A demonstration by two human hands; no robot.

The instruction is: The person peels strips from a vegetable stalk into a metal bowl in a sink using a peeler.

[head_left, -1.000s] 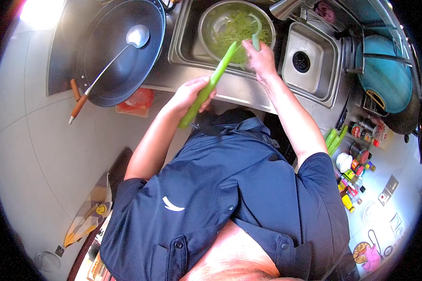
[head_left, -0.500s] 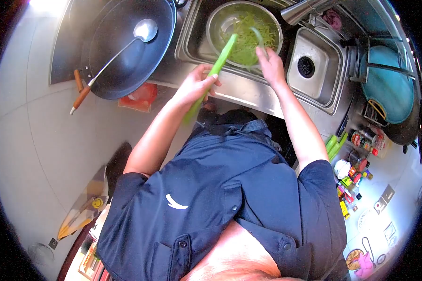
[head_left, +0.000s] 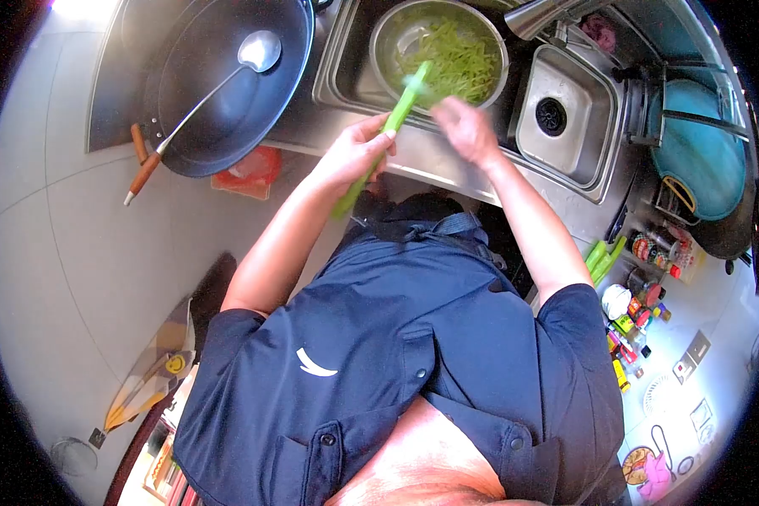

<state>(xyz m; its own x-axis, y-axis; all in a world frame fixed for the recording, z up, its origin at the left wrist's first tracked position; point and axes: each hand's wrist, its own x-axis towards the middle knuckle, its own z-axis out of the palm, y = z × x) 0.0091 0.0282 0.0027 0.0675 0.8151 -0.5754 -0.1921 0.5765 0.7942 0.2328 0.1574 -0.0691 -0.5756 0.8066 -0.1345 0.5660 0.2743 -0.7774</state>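
By the bench (head_left: 430, 160), left hand (head_left: 357, 154): wrapped firmly round the middle of a long green stalk (head_left: 406, 103), which slants up and away from the palm.
Right hand (head_left: 466, 131): near the stalk's far end, fingers curled but blurred; I can't make out what they grip.
Pale blur (head_left: 414, 87): at that far end, ahead of the left hand; probably a tool's head, too smeared to be sure.
Work in hand: shaving the stalk over the metal bowl (head_left: 388, 49), I'd judge; a clean next stroke calls for a steady left grip and light, even pressure along the rounded side.
Under the far end: the bowl, round and shiny, beyond both hands in the sink (head_left: 332, 80); thin, pale-green shreds (head_left: 465, 66) lie tangled in it.
Left of the left hand: a broad, dark wok (head_left: 219, 118), a smooth metal ladle (head_left: 259, 52) lying in it.
Right of the right hand: a steel basin (head_left: 548, 156), round-cornered.
Back by the right elbow: thick, bright-green pieces (head_left: 602, 261).
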